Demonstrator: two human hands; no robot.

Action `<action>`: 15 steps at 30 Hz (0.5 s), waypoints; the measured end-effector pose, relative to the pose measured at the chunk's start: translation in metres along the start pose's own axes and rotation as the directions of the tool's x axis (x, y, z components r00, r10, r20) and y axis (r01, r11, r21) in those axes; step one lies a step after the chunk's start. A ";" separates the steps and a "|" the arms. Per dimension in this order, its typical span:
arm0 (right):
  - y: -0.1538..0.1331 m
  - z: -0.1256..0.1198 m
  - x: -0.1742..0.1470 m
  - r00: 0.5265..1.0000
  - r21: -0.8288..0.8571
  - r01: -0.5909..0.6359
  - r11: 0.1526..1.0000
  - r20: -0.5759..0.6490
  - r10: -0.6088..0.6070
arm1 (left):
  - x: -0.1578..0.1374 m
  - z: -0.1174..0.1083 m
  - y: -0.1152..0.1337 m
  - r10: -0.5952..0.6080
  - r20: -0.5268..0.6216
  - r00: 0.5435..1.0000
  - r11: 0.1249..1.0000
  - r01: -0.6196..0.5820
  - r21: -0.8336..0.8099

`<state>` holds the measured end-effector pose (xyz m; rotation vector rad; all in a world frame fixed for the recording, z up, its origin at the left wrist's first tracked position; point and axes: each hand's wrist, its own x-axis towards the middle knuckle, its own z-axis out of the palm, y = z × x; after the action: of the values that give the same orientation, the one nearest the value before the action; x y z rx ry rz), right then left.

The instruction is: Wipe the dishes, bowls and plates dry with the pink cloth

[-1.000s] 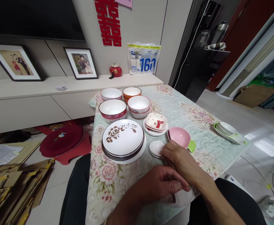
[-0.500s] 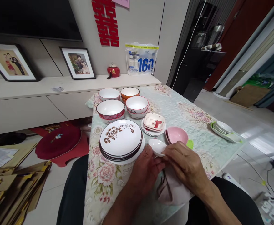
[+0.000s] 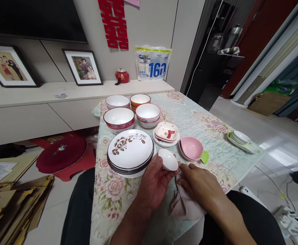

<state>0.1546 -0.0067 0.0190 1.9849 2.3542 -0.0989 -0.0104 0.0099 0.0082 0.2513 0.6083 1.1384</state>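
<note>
My left hand is closed around a small white bowl, which tilts so its inside faces up. My right hand grips a pinkish-grey cloth just right of the bowl; the cloth hangs down below the fingers. Left of the bowl lies a stack of white plates with dark rims and a brown flower print. Beyond my right hand sit pink leaf-shaped bowls with a green tip. Square dishes with a red bear print rest on small round plates behind the white bowl.
Stacked larger bowls stand at the table's far left. Small white bowls on a green-edged leaf dish sit near the right edge. A flowered quilted cloth covers the table. Behind it runs a white cabinet.
The white bowl has tilted toward me and shifted slightly left in my left hand. My right hand has come off its rim and moved right and down with the cloth.
</note>
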 end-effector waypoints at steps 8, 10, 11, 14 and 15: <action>0.018 -0.020 -0.006 0.941 0.328 0.207 0.922 -0.325 -0.095 | 0.001 -0.002 -0.002 -0.035 0.027 0.999 0.999 0.035 -0.017; 0.018 -0.028 -0.008 0.892 0.382 0.273 0.883 -0.444 -0.084 | 0.000 -0.002 -0.003 -0.036 0.068 0.997 0.999 0.036 -0.003; 0.017 -0.030 -0.007 0.867 0.394 0.309 0.866 -0.491 -0.085 | 0.000 -0.001 -0.004 -0.033 0.098 0.995 0.999 0.033 0.007; 0.006 -0.029 0.001 0.824 0.417 0.377 0.827 -0.558 -0.094 | -0.001 0.001 -0.006 -0.035 0.204 0.978 0.999 0.029 0.032; 0.002 -0.026 0.005 0.819 0.423 0.384 0.821 -0.567 -0.091 | -0.002 0.001 -0.006 -0.041 0.235 0.971 0.999 0.032 0.040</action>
<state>0.1554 0.0007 0.0445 2.1019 3.2415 -0.2662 -0.0055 0.0058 0.0062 0.3985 0.4216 1.0446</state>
